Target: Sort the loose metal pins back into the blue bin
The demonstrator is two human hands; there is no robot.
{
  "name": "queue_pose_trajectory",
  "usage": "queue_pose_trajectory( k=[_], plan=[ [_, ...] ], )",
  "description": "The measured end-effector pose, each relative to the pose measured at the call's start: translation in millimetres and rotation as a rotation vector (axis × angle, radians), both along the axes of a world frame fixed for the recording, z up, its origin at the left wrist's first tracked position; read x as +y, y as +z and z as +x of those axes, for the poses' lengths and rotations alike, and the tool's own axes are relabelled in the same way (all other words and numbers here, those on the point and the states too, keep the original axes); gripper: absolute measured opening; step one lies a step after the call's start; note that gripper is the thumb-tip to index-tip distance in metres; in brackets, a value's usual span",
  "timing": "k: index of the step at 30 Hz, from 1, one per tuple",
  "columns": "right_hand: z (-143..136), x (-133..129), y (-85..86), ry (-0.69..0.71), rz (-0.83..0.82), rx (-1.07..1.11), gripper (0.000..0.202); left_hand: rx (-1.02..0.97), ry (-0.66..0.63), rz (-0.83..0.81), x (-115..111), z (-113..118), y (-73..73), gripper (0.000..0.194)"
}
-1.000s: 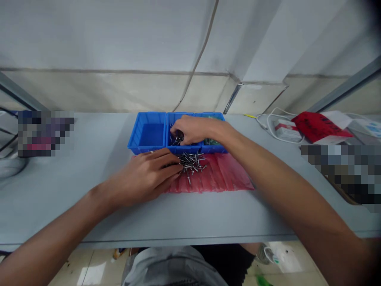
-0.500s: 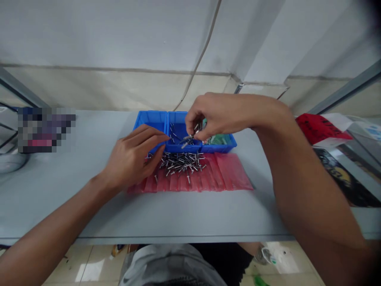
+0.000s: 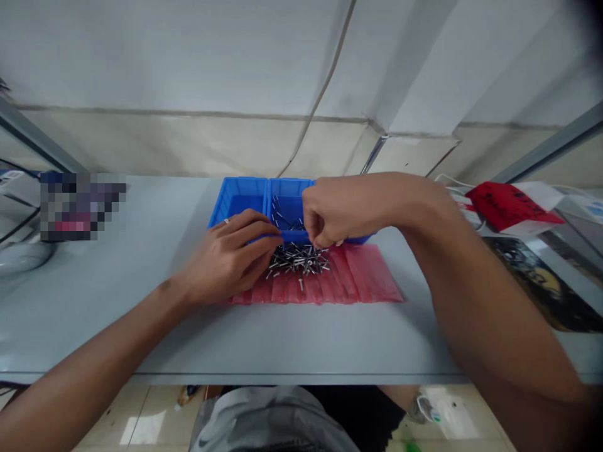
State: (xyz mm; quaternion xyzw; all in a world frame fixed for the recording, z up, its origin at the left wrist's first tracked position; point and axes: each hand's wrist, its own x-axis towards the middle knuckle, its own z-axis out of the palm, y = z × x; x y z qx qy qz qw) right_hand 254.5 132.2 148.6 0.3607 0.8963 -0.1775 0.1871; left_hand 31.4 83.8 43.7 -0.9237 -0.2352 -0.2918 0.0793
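A pile of blind rivets with thin metal shanks lies on a row of pink plastic bags. At its left edge my left hand rests with fingers stretched out and slightly bent, fingertips at the rivets; it wears a ring. My right hand reaches down to the pile's right side, its fingers curled together round rivets that are mostly hidden. Behind the pile stand joined blue bins. The middle bin has several loose rivets in it, and my right hand covers most of the right one.
Red-and-white packaging and a dark printed sheet lie at the right of the grey table. A pale rounded object and a blurred patch are at the left. A cable runs down the wall behind.
My right hand has come down from over the blue bins to the rivet pile, and its fingers have curled in. My left hand has shifted right, closer over the pile.
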Motion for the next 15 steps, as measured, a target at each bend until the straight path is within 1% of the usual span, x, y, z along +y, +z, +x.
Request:
queue_pose_trajectory(
  k=[3, 5, 6, 8, 10, 13, 15],
  plan=[
    [11, 5, 8.9, -0.097, -0.095, 0.022, 0.017, 0.039, -0.108, -0.044, -4, 6, -3.7, 0.021],
    [18, 9, 13.4, -0.13, -0.157, 0.041, 0.012, 0.085, -0.14, -0.053, -7, 11, -7.3, 0.026],
    [22, 11, 14.9, -0.136, -0.161, 0.05, 0.01, 0.109, -0.148, -0.056, -9, 14, -9.0, 0.03],
    [28, 15, 16.0, -0.137, -0.091, 0.086, 0.012, 0.146, -0.176, -0.085, -13, 18, -11.7, 0.036],
    [29, 19, 14.0, -0.122, 0.037, 0.148, 0.015, 0.154, -0.198, -0.14, -15, 20, -12.9, 0.037],
    [22, 25, 4.5, -0.077, 0.211, 0.259, 0.019, 0.152, -0.133, -0.173, -18, 20, -12.4, 0.037],
    [13, 30, -5.6, -0.083, 0.245, 0.266, 0.026, 0.173, -0.102, -0.177, -20, 19, -11.1, 0.036]
  ],
)
